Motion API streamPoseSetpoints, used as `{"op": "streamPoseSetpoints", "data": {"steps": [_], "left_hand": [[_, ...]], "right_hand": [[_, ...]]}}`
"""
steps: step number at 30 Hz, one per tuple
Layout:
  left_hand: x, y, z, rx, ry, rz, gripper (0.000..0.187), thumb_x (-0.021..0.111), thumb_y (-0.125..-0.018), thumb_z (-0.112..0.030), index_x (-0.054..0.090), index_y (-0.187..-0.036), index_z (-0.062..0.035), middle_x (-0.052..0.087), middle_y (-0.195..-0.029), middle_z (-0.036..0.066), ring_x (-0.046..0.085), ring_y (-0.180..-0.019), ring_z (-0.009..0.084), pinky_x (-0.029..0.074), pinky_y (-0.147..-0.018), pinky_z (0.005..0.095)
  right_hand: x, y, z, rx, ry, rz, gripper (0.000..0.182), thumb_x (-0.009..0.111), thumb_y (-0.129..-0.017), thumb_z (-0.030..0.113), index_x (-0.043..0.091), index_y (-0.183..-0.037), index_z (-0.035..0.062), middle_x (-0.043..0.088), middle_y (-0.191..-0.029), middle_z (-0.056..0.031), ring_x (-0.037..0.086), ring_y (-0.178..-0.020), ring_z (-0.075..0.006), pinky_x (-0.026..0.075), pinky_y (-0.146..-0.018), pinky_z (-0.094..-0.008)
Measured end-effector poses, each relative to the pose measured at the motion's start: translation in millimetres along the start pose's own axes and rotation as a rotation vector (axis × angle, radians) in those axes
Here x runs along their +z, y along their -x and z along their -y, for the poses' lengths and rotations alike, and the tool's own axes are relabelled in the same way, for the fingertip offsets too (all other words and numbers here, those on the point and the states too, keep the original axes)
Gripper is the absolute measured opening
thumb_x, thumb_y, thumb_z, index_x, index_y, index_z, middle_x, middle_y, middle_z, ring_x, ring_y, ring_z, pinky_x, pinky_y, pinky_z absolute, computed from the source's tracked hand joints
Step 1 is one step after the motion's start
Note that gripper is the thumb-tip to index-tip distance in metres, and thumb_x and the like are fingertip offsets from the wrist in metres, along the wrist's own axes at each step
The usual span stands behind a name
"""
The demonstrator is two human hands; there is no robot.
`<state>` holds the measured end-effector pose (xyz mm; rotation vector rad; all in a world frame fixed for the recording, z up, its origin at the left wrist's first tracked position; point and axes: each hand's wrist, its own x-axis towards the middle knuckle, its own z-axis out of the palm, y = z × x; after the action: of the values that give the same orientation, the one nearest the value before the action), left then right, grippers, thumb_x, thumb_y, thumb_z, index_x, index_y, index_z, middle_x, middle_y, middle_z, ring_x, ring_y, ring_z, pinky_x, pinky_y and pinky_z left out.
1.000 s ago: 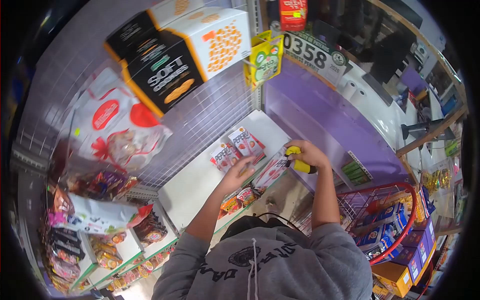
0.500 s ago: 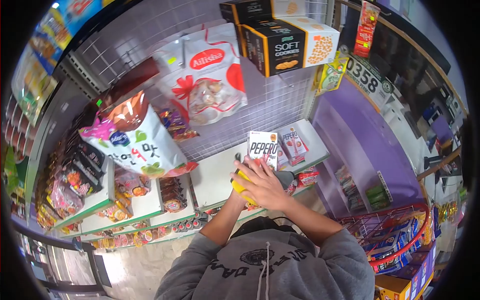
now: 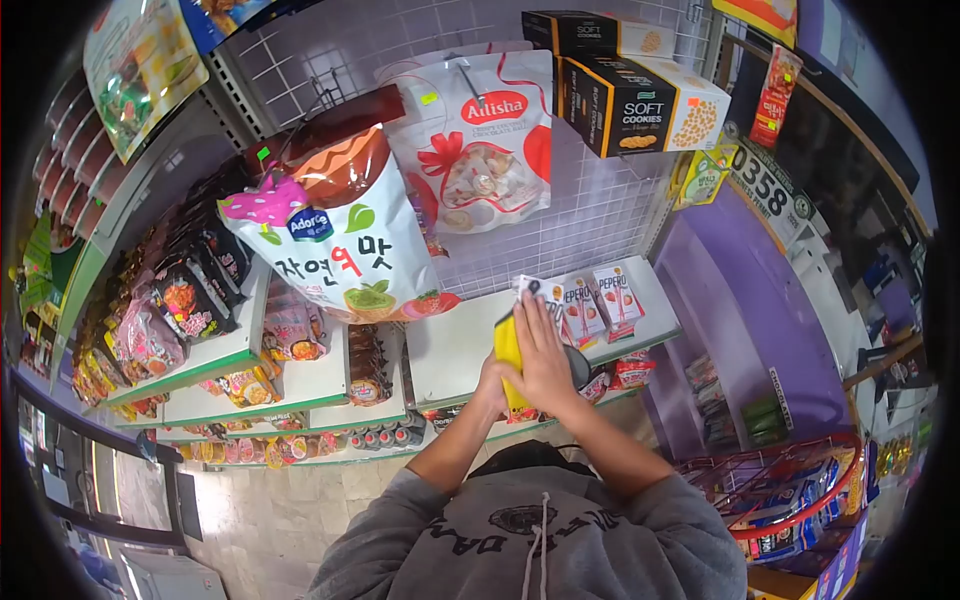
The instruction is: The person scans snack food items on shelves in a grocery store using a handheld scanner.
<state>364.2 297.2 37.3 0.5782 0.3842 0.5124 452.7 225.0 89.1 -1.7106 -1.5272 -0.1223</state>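
A white shelf [image 3: 455, 345] with a green front edge runs along under the wire grid wall, and red-and-white Pepero boxes [image 3: 600, 300] stand upright on its right end, side by side and touching, while the stretch to their left lies bare. On the neighbouring shelf boards [image 3: 300, 385] to the left, small snack packets [image 3: 290, 330] sit in tight rows right up to the edge. Below them all, the pale tiled floor [image 3: 270, 510] shows.
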Motion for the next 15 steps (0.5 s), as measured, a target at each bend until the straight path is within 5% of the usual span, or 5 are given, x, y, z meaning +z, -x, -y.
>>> {"op": "streamPoseSetpoints", "data": {"steps": [5,6,8,12,15], "left_hand": [[10,5,-3,-0.079,-0.115,0.075,0.051,0.044,-0.096,-0.028,0.033,-0.142,-0.01,0.047,-0.135,0.009,0.051,-0.119,0.0222,0.042,-0.099,0.041],[18,6,-4,-0.096,-0.074,0.133,0.052,0.047,-0.095,-0.025,0.032,-0.142,-0.0094,0.047,-0.135,0.009,0.051,-0.119,0.0219,0.042,-0.099,0.0406],[23,8,2,-0.074,-0.135,0.189,0.055,0.052,-0.093,-0.019,0.031,-0.142,-0.0083,0.048,-0.132,0.01,0.052,-0.118,0.021,0.045,-0.095,0.039],[15,-8,17,0.023,-0.226,0.034,0.037,0.056,-0.091,-0.013,0.048,-0.124,-0.0009,0.059,-0.11,0.01,0.06,-0.095,0.017,0.051,-0.08,0.0323],[12,-26,30,0.16,-0.234,-0.165,0.024,0.056,-0.091,-0.015,0.055,-0.109,0.0018,0.062,-0.096,0.008,0.061,-0.082,0.0151,0.052,-0.074,0.0297]], "right_hand": [[-15,-10,-19,0.079,0.042,-0.058,0.071,0.053,-0.089,0.029,0.022,-0.143,-0.0032,0.018,-0.151,-0.0208,0.015,-0.14,-0.0392,0.015,-0.112,-0.048],[-11,-13,-41,0.083,0.032,-0.185,0.066,0.052,-0.09,0.028,0.026,-0.142,-0.0047,0.029,-0.145,-0.0235,0.027,-0.136,-0.0375,0.022,-0.11,-0.0466],[-11,-21,-79,0.385,-0.264,-0.358,0.051,0.053,-0.091,0.03,0.046,-0.127,-0.0054,0.055,-0.12,-0.0188,0.056,-0.109,-0.0303,0.044,-0.091,-0.0387],[-1,-2,-120,0.885,-1.403,-0.308,0.03,0.06,-0.087,0.039,0.061,-0.094,0.0093,0.056,-0.077,0.0003,0.053,-0.06,-0.0062,0.043,-0.052,-0.0215],[11,17,-100,0.874,-1.23,-0.196,0.034,0.061,-0.087,0.038,0.059,-0.102,0.0072,0.056,-0.078,0.0002,0.054,-0.061,-0.0085,0.044,-0.054,-0.0232]]}}
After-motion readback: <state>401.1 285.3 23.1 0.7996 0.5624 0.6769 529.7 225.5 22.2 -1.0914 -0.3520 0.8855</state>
